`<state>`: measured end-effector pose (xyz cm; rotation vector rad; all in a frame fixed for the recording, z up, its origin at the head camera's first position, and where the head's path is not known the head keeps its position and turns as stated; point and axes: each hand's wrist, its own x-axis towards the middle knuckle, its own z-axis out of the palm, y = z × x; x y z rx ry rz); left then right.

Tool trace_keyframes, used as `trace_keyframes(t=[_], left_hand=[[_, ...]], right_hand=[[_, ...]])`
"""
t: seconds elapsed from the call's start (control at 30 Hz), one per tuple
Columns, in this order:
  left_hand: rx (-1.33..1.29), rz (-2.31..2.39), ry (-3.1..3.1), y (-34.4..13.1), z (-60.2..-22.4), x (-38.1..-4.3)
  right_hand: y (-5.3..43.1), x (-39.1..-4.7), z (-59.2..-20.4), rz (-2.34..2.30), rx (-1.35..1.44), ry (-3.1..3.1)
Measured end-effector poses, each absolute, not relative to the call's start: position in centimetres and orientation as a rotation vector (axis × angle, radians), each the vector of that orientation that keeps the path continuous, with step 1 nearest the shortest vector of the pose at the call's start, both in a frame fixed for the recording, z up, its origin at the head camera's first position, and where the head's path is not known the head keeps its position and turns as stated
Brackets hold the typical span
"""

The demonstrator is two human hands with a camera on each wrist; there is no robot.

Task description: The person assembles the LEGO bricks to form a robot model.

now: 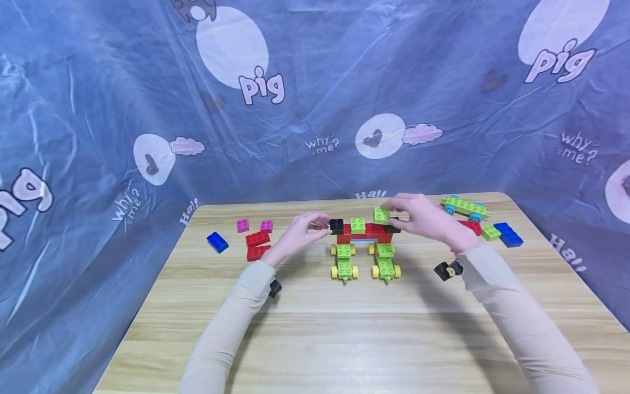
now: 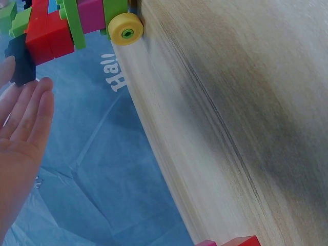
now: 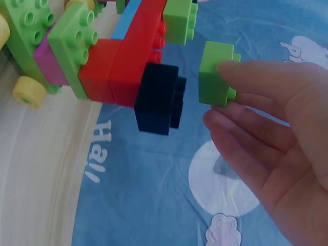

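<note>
My right hand (image 1: 420,216) pinches a light green toy brick (image 3: 215,74) between thumb and fingers. That brick is held just above the red beam (image 1: 376,230) of a built toy structure, near its right end. A black brick (image 3: 158,97) sits on that end, apart from the held brick in the right wrist view. At the opposite end, my left hand (image 1: 300,232) has thumb and fingertips on either side of another black brick (image 2: 21,60). Between them, a second green brick (image 1: 357,225) stands on the beam. Two green wheeled bases (image 1: 344,265) with yellow wheels carry the structure.
Left on the wooden table (image 1: 315,339) lie a blue brick (image 1: 217,242), two pink bricks (image 1: 243,225) and red bricks (image 1: 258,238). Toward the right are a green car base (image 1: 465,206), a blue brick (image 1: 508,234), a green brick (image 1: 490,232) and a red brick (image 1: 472,227). Patterned blue cloth (image 1: 295,180) surrounds the table.
</note>
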<state>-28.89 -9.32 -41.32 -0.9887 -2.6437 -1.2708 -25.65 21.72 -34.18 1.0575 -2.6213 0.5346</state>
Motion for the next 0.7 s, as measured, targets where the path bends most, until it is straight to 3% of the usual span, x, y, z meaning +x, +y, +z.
trace_keyframes(t=[0.7], left_hand=[[-0.993, -1.290, -2.648, -9.4, -41.4, -29.0]], right_hand=[[20.2, -26.6, -34.8, 0.507, 1.162, -2.684]])
